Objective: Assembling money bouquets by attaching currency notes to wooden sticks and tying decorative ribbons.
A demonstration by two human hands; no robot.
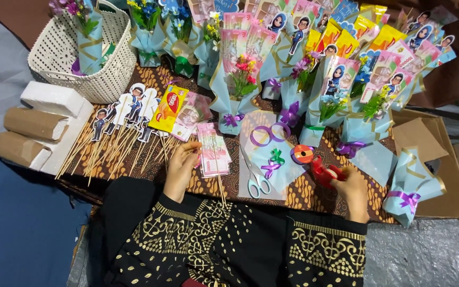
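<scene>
The left hand (180,169) rests on the counter (304,195), which is covered in a brown patterned batik cloth, near its front edge. Its fingers (188,153) are pinched round a thin wooden skewer stick (220,191) that carries a pink banknote-like paper slip (213,154); the slip lies just right of the hand, and the stick's lower end runs toward the black sleeve with gold embroidery (187,234).

The right hand (353,191) sits further right, also near the front edge. Its fingers are clenched round a red tape dispenser (322,169), whose orange roll (303,154) points left; how tightly they grip it cannot be told.

Between the hands lie a pair of white-handled scissors (256,180) and a flat pale-blue wrapping sheet with a green and purple ribbon bow (273,162). Just beyond it are two loops of purple ribbon (268,134).

Left of the left hand, a fan of cartoon figure cut-outs on wooden sticks (126,114) lies spread on the cloth, with a yellow snack packet (169,108) beside them. At the far left stands a white woven plastic basket (59,53), and near it brown-wrapped blocks on white foam (35,125).

Across the far side stand many pale-blue paper bouquets with artificial flowers and pink slips (235,79). One similar blue bouquet wrap with a purple bow (411,188) lies at the near right, on a flattened cardboard box (426,138).
</scene>
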